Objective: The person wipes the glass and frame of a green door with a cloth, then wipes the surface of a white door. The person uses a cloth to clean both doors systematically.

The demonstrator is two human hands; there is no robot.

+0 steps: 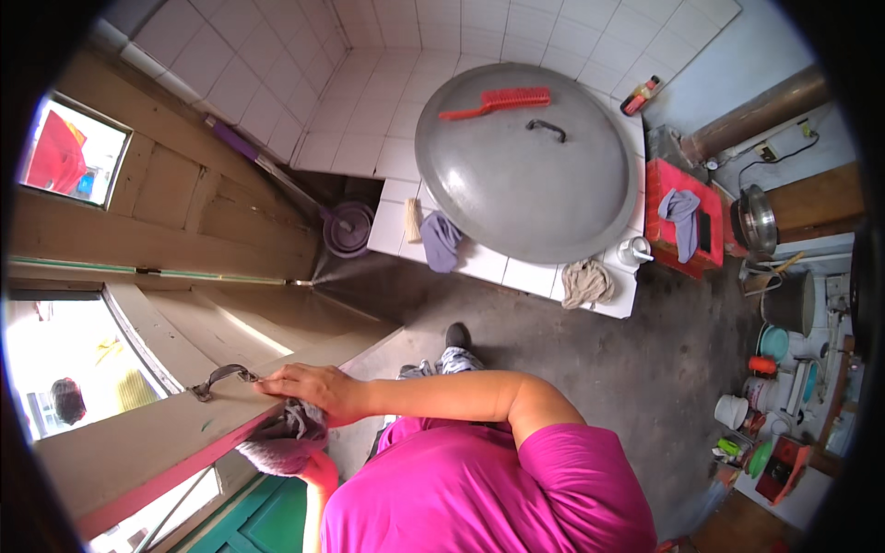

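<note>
My right hand reaches across my body to the brown door. Its fingers curl over the door's edge beside a dark curved door handle, and the thumb is hidden. Just below it, my left hand grips a grey-purple cloth bunched against the door edge. That hand's fingers are partly covered by the cloth.
A large round metal lid with a red brush on it covers much of a white-tiled stove top. Cloths and a white mug stand along its front. A purple bucket sits in the corner. Crowded shelves line the right.
</note>
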